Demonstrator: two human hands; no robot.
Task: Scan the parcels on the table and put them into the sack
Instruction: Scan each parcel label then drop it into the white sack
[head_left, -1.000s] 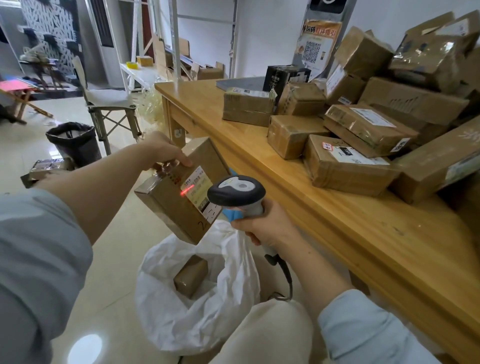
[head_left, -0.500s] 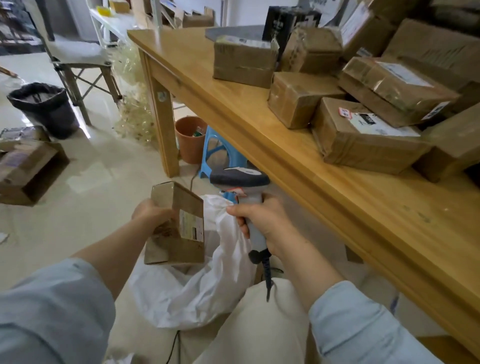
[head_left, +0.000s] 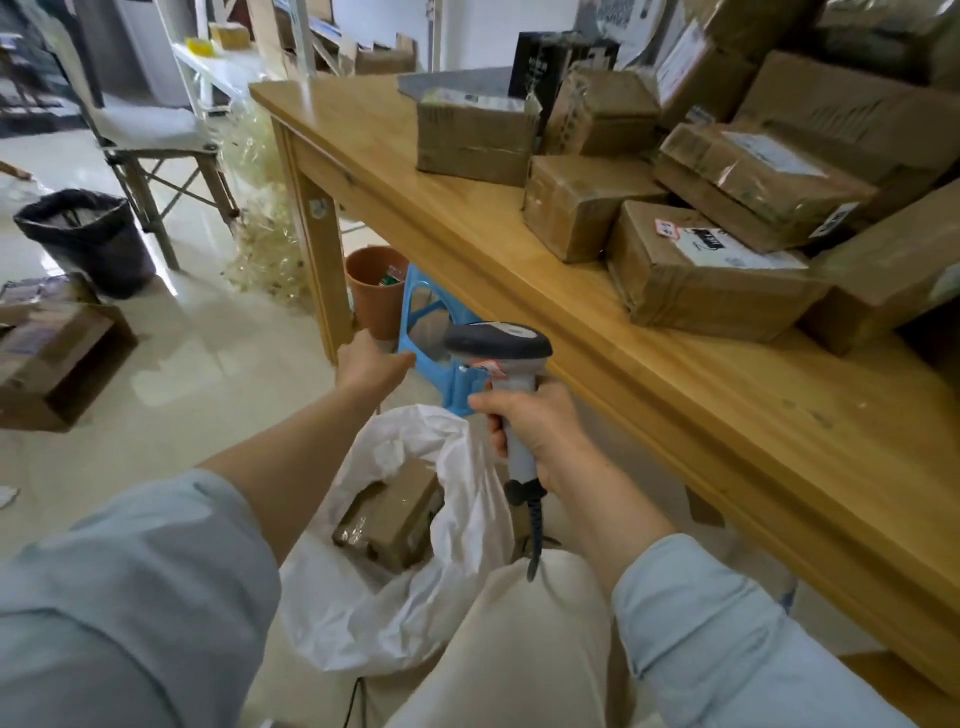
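Where the white sack (head_left: 358, 613) stands open on the floor by the person's knee, one brown taped parcel (head_left: 395, 512) lies inside it, tilted, its top showing through the sack's mouth.

Hands: the right hand (head_left: 535, 436) has its fingers wrapped round the grip of a grey scanner (head_left: 498, 345), held upright just above the sack's rim, the head pointing left; a dark cable (head_left: 535, 540) hangs from the grip's base. The left hand (head_left: 371, 364) is stretched forward above the sack, near the worktop leg, holding nothing, thumb out to the side.

Worktop (head_left: 467, 223): wooden, running along the right. Unsorted parcels (head_left: 769, 171) are piled at its far right, several stacked on one another. Nearest the edge sits a labelled box (head_left: 691, 291); beside it, further back, a smaller box (head_left: 576, 208); behind that a wider box (head_left: 472, 135).

Under the worktop: a terracotta pot (head_left: 371, 291) just beside a blue stool (head_left: 441, 332).

Floor, left: a black bin (head_left: 88, 239) near a folding chair (head_left: 150, 130), and an open carton (head_left: 57, 353) lying well apart from the sack. Clear plastic wrap (head_left: 265, 234) is heaped against the worktop's far leg.
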